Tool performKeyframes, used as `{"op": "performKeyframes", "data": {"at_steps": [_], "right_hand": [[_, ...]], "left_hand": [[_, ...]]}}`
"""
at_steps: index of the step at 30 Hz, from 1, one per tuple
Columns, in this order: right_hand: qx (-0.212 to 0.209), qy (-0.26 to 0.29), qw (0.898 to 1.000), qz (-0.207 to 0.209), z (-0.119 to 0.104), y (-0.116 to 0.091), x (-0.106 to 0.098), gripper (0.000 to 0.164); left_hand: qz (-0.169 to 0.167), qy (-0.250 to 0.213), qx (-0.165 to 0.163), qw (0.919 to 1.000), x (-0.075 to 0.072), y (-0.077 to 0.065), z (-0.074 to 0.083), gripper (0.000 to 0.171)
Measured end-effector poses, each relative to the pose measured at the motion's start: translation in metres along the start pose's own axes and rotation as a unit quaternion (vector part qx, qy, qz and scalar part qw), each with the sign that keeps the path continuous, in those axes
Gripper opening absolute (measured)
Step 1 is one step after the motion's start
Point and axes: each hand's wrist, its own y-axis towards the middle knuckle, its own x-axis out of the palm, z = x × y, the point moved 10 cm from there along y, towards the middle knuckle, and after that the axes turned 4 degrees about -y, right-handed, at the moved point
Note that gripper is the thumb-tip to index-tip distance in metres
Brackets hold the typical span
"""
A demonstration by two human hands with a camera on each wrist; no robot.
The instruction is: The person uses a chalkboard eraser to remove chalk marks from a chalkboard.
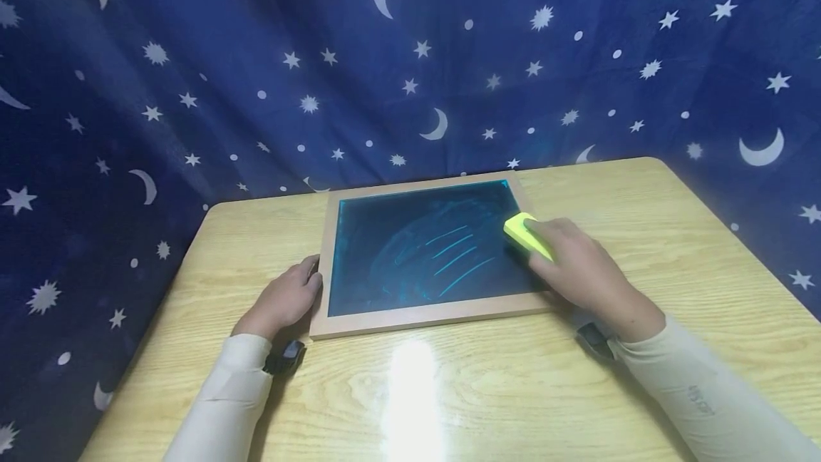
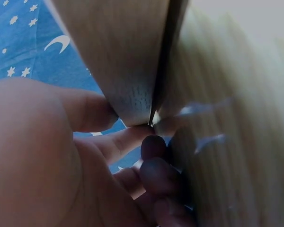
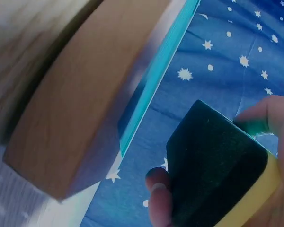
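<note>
A wood-framed chalkboard (image 1: 359,248) lies on the table, with several light-blue chalk strokes and a pale smear across its dark surface. My left hand (image 1: 288,299) holds the frame's left edge. In the left wrist view, the thumb (image 2: 92,111) lies against the wooden frame (image 2: 128,61) and the index finger reaches its lower edge; the other fingers are curled beside it. A yellow chalkboard eraser (image 1: 524,232) is gripped in my right hand (image 1: 580,266) over the board's right side. Its dark felt face (image 3: 217,161) shows in the right wrist view, apart from the frame.
The board rests on a light wood-grain table (image 1: 346,405) with rounded far corners. Behind and to the sides hangs a dark blue curtain (image 1: 346,13) with moons and stars. Both wrists carry black straps, and light glares off the table in front of the board.
</note>
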Motion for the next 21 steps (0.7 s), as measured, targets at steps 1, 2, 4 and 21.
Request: {"op": "performKeyframes", "data": {"at_steps": [1,2,4,21], "right_hand": [[-0.002,-0.002,1.0,-0.002,-0.001,-0.001,0.001,0.05],[-0.004,-0.003,1.0,-0.003,-0.003,-0.001,0.001,0.05],[-0.009,-0.008,1.0,-0.005,-0.005,-0.002,0.003,0.05],[-0.035,-0.055,0.998,-0.019,-0.009,-0.002,0.021,0.047]], "left_hand": [[-0.002,0.001,0.0,1.0,0.0,0.0,0.0,0.058],[-0.004,0.003,0.0,1.0,0.001,0.001,0.001,0.058],[-0.007,0.003,0.0,1.0,0.0,0.001,0.002,0.058],[0.0,-0.001,0.004,1.0,0.0,0.0,0.003,0.058]]}}
